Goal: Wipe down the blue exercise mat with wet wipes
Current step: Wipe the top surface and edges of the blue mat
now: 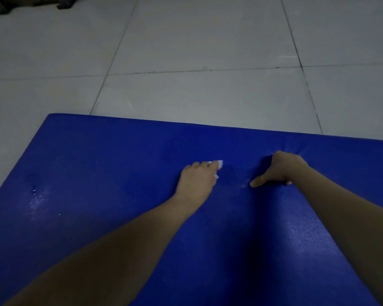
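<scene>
Pale grey floor tiles (208,40) with dark grout lines fill the top half, and some dark object (31,3) sits cut off in the far left corner. Laid flat on the floor is the thick blue foam exercise mat (97,151), with its far edge just beyond the hands.

Left hand (197,177) has its fingers bunched around a crumpled white wet wipe (219,164) and is pressing it down on the mat, only a bit of white poking out past the fingertips. Right hand (281,168) is planted just beside it, fingers curled under, thumb sticking out, apparently holding nothing. I'd guess it's there to brace and pin the mat so it doesn't slide.

Mat looks textured, dimpled where the right hand digs in, with shiny damp-looking patches at left and lower right.
</scene>
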